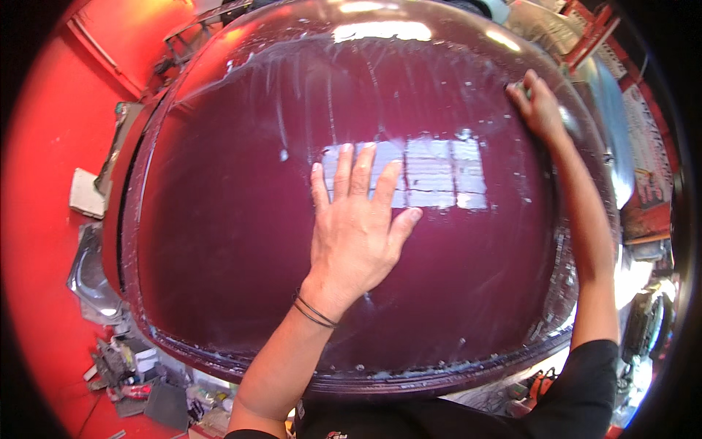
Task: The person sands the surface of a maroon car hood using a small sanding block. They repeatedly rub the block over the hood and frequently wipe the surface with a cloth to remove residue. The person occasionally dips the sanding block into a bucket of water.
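Observation:
A large glossy maroon car panel, curved like a roof or hood, stretches in front of me, wet and streaked with whitish runs toward its far side. My left hand lies over its middle with the fingers spread and holds nothing; dark thin bands circle that wrist. Farther off, at the panel's far right, my right hand has its fingers bent around something small at the surface. Only a sliver of that thing shows, so its kind cannot be made out.
A red wall runs along the left. Scattered clutter lies on the floor at the lower left, beside a clear plastic-looking piece. On the right stand a pale curved panel and shelves with mixed items.

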